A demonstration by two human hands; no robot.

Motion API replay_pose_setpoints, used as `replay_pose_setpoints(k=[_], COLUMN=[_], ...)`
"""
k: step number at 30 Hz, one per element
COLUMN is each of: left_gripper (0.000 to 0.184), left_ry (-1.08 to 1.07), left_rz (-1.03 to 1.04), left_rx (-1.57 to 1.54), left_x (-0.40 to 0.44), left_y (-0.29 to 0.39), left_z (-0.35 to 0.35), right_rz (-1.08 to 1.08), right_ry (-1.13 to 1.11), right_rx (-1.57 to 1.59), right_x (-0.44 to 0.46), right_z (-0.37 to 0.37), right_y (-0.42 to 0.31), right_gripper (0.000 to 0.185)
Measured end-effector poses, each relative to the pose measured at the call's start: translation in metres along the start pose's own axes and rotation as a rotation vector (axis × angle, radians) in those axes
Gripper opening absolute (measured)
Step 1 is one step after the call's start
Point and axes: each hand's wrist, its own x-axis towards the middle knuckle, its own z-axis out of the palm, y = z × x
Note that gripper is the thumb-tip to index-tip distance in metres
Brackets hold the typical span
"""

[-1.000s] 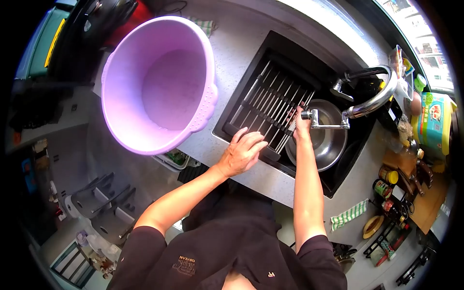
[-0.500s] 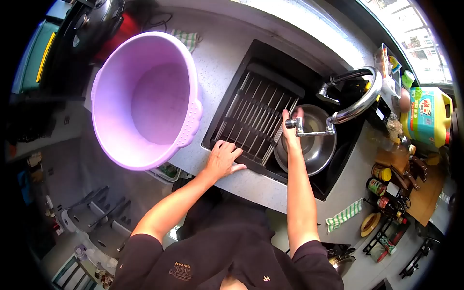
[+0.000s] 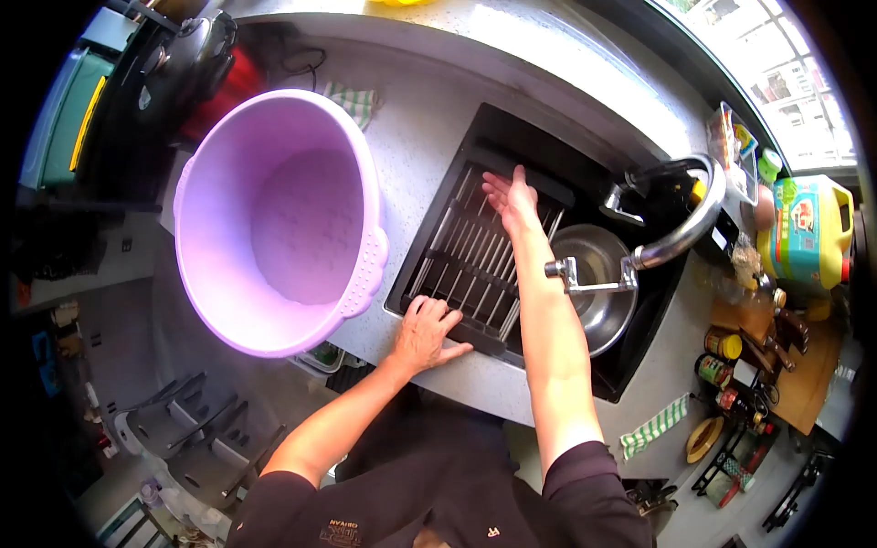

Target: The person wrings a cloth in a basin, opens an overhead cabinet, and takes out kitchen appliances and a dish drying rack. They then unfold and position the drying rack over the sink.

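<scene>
My left hand (image 3: 425, 335) rests at the front edge of the black sink (image 3: 626, 370), its fingers apart on the rim beside the rack's near left corner. Over the upper part of the metal drying rack (image 3: 470, 260) is my right hand (image 3: 512, 196), palm turned up and fingers spread, holding nothing. To the right of the rack, a steel bowl (image 3: 598, 310) sits in the sink, partly hidden by my right forearm and the chrome faucet (image 3: 681, 228). A large purple tub (image 3: 365, 219) stands on the counter left of the sink, tilted with its opening toward me.
A striped cloth (image 3: 352, 102) lies behind the tub. Along the right are a yellow jug (image 3: 804, 233), jars (image 3: 722, 343), knives and a wooden board (image 3: 813, 384). Another striped cloth (image 3: 655, 426) lies near the counter's right front. Dark appliances stand at the upper left.
My right hand has moved from beside the bowl, up and left over the rack. My left hand has come down onto the sink's front edge. The whole view has shifted slightly.
</scene>
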Motion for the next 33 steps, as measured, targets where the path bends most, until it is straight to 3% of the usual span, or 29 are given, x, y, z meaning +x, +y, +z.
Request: replay_pose_setpoints(k=[2, 5, 8, 16, 19, 22, 24, 26, 27, 28, 30, 33], left_gripper=[0.055, 0.057, 0.057, 0.054, 0.049, 0.048, 0.047, 0.044, 0.045, 0.045, 0.045, 0.041], left_ry=[-0.007, -0.001, 0.008, -0.126, -0.15, -0.081, -0.018, 0.048, 0.053, 0.054, 0.049, 0.038], left_rz=[0.026, 0.011, 0.034, 0.091, 0.013, -0.006, 0.004, 0.036, 0.032, 0.031, 0.02, -0.001], left_rx=[-0.019, -0.03, -0.009, 0.099, 0.123, 0.036, -0.002, -0.016, -0.023, -0.029, -0.024, 0.006], left_x=[-0.008, -0.011, -0.007, 0.009, 0.012, 0.01, 0.007, 0.003, 0.003, 0.004, 0.005, 0.007], left_y=[0.002, 0.01, 0.002, 0.0, -0.01, -0.018, -0.023, -0.025, -0.027, -0.028, -0.026, -0.02], left_z=[0.001, -0.004, -0.003, -0.009, 0.007, 0.007, 0.004, 0.003, 0.005, 0.007, 0.012, 0.01], right_rz=[-0.132, 0.019, -0.005, -0.047, 0.042, -0.343, -0.754, -0.914, -0.751, -0.725, -0.751, -0.8], right_ry=[0.013, 0.127, -0.061, -0.188, -0.255, -0.097, 0.401, 0.537, 0.309, 0.168, 0.401, 0.362], right_rx=[0.093, 0.136, 0.146, 0.16, 0.037, -0.546, -0.664, -0.774, -0.58, -0.481, -0.917, -0.829], right_x=[0.036, 0.024, 0.029, 0.026, 0.003, -0.061, -0.09, -0.086, -0.08, -0.069, -0.06, -0.056], right_z=[-0.005, -0.008, -0.002, -0.024, -0.032, -0.05, -0.085, -0.122, -0.131, -0.127, -0.119, -0.117], right_y=[-0.014, -0.024, -0.034, -0.013, -0.029, -0.032, -0.006, 0.035, 0.052, 0.071, 0.092, 0.091], right_gripper=[0.056, 0.055, 0.055, 0.061, 0.05, 0.037, 0.039, 0.047, 0.057, 0.065, 0.067, 0.067])
